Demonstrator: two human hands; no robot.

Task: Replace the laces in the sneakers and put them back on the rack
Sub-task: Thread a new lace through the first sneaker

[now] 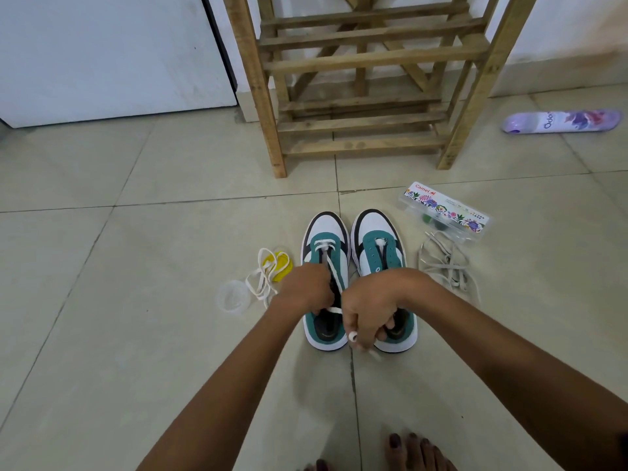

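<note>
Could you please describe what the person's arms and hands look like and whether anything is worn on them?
Both forearms are bare, with no sleeves, watch or bracelet in view. The left hand shows no ring or glove. The right hand is ungloved too; a small white band shows at one finger, but I cannot tell if it is a ring.

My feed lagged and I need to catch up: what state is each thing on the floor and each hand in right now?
Left sneaker: partly laced with white lace.
Right sneaker: eyelets unlaced.
Left hand: pinching the lace at the left sneaker.
Right hand: gripping a white lace end.
Spare white lace: loose on the floor.
Grey laces: removed, in a heap.
Rack: shelves hold no shoes.
Spray can: lying on its side.
</note>
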